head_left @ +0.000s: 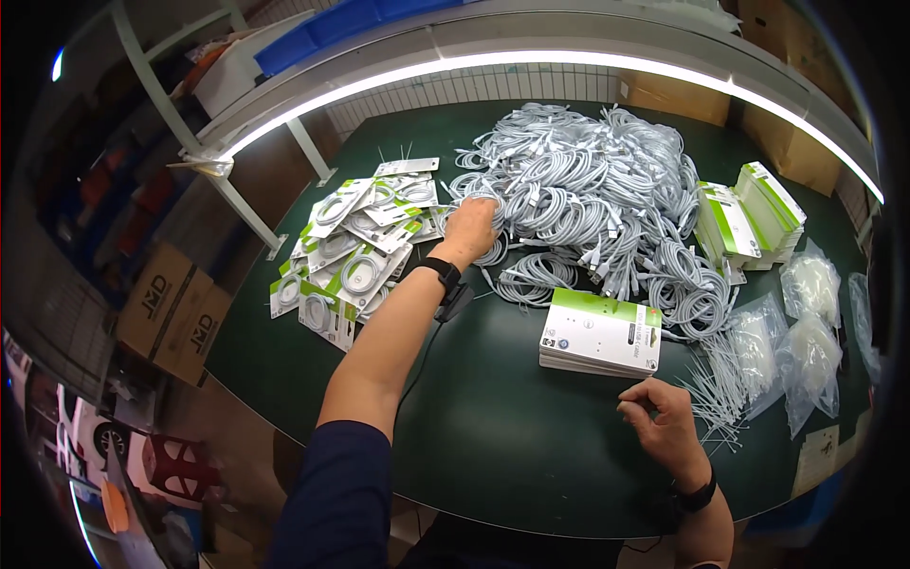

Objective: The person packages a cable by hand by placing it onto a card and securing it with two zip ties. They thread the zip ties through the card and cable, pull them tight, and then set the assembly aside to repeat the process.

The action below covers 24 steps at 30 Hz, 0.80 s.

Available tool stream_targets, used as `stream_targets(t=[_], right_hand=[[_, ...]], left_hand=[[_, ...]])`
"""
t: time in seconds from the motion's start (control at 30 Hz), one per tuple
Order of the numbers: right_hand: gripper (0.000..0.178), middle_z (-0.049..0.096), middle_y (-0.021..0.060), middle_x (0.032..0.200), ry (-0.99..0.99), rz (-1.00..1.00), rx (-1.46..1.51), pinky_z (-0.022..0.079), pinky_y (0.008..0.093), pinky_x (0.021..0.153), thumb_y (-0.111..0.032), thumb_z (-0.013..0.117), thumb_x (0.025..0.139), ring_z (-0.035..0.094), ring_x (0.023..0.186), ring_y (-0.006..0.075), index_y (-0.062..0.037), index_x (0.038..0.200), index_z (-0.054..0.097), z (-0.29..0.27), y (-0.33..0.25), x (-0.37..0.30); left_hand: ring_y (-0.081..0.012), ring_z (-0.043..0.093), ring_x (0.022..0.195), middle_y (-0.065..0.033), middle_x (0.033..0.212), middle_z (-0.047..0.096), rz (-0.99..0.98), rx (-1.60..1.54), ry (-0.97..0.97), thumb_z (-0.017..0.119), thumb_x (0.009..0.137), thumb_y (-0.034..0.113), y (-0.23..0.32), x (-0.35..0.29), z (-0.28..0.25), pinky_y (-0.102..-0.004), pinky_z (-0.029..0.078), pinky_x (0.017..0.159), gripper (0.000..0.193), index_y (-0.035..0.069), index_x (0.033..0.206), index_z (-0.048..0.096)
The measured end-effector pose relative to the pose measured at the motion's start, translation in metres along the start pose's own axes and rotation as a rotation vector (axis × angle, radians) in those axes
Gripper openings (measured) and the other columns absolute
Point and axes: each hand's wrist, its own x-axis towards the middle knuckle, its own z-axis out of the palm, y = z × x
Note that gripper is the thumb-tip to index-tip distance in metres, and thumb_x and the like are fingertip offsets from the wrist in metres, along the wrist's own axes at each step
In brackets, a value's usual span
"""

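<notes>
At the left of the dark green table [493,446] lies a loose spread of packaged cables [353,254], each a white coil in a white-and-green card sleeve. Just to their right the left arm stretches far forward, nearly straight, dark sleeve pushed above the elbow and a black wristband [442,272] at the wrist. The left hand [471,228] lies palm down on the near left edge of the big pile of coiled white cables [588,204], its fingers curled into the coils and closing on one; which coil cannot be told. In front of the pile sits a neat stack of flat white-and-green packaging cards [601,334]. Just beside its near right corner the right hand [660,414] rests close to the body, forearm bent back, fingers curled loosely inward and holding nothing visible. Further right lie white cable ties [713,389], clear bags [796,356] and another stack of cards [749,220].
</notes>
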Motion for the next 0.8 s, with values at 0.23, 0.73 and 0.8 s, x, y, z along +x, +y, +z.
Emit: stream_targets(t=[0.23, 0.73, 0.8], right_hand=[[0.009, 0.074, 0.0099, 0.084, -0.005, -0.039, -0.038, 0.055, 0.0269, 0.065, 0.002, 0.078, 0.089, 0.071, 0.07, 0.0168, 0.0021, 0.096, 0.073, -0.001, -0.004, 0.005], [0.011, 0.074, 0.0128, 0.086, -0.018, -0.096, -0.05, 0.057, 0.0315, 0.067, -0.002, 0.08, 0.09, 0.073, 0.073, 0.0237, -0.0002, 0.098, 0.073, -0.005, -0.006, 0.001], [0.01, 0.074, 0.0117, 0.085, 0.005, -0.099, -0.034, 0.056, 0.0309, 0.067, -0.003, 0.08, 0.09, 0.073, 0.073, 0.0224, -0.0002, 0.098, 0.073, -0.005, -0.006, 0.0]], left_hand=[[-0.0425, 0.068, 0.108, -0.0233, 0.106, 0.074, -0.121, 0.12, -0.068, 0.079, 0.083, 0.025, 0.01, 0.009, -0.028, -0.0514, 0.058, 0.093, 0.027, 0.002, 0.098, 0.078], [-0.029, 0.069, 0.074, -0.0189, 0.077, 0.072, -0.235, -0.487, 0.349, 0.073, 0.096, 0.022, 0.028, 0.02, -0.085, -0.0428, 0.053, 0.07, 0.025, -0.002, 0.102, 0.076], [-0.0245, 0.066, 0.072, -0.017, 0.08, 0.071, -0.178, -0.627, 0.421, 0.07, 0.098, 0.014, 0.066, 0.007, -0.094, -0.0387, 0.052, 0.068, 0.02, -0.002, 0.108, 0.075]])
